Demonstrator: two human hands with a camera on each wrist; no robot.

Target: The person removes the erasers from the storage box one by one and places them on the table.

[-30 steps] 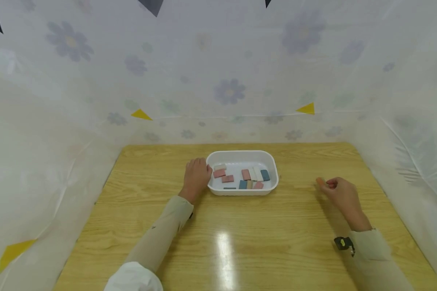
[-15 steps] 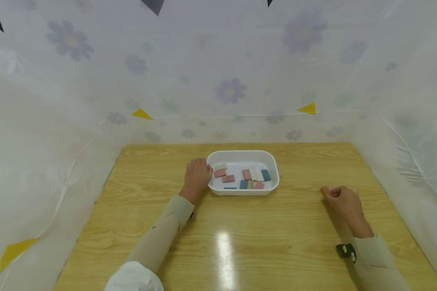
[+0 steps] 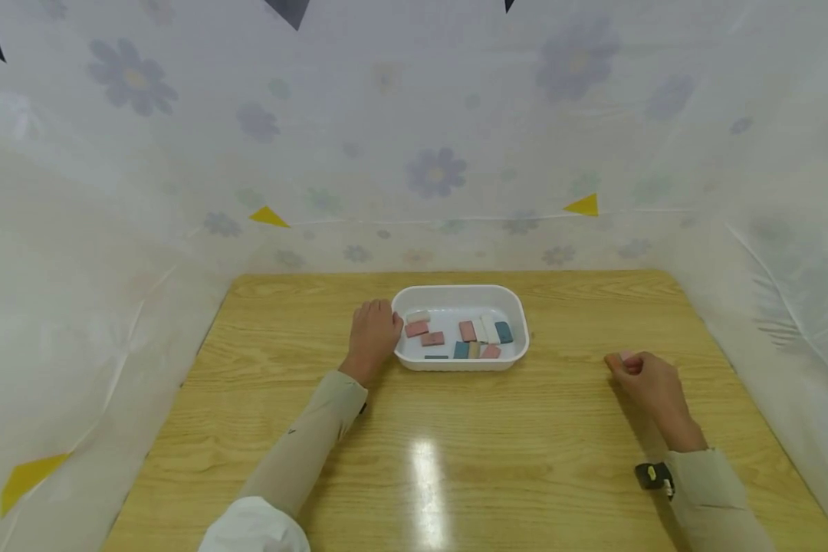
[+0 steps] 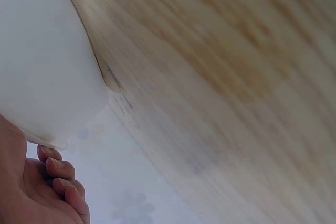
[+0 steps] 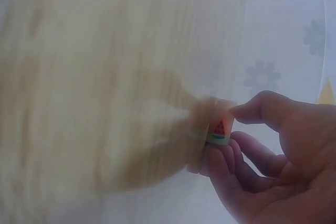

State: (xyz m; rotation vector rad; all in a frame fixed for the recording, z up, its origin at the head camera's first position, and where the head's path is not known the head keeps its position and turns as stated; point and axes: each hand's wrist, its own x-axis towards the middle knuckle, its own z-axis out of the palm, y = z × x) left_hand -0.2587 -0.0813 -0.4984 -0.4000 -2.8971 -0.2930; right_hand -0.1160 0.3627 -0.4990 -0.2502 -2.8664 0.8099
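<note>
My left hand (image 3: 374, 336) grips the left end of a white plastic tray (image 3: 455, 366), its fingers curled under the rim in the left wrist view. To the right of the tray, my right hand (image 3: 655, 391) pinches a small eraser (image 5: 219, 128) between thumb and fingertips. This eraser is a pale little block with a red and green watermelon print, held close over the tabletop and partly hidden by the fingers. Inside the tray lie several more flat erasers: pink ones (image 3: 432, 338), white ones (image 3: 486, 330) and blue ones (image 3: 503, 332).
The tray stands near the back of a glossy wood-grain table (image 3: 524, 460). Pale sheeting with a flower print (image 3: 435, 172) hangs behind the table and along both sides. Yellow triangles (image 3: 583, 205) mark the sheeting.
My right hand has moved slightly toward me and to the right, carrying the eraser lower. For the last half second it has stayed nearly still. The left hand keeps its hold on the tray.
</note>
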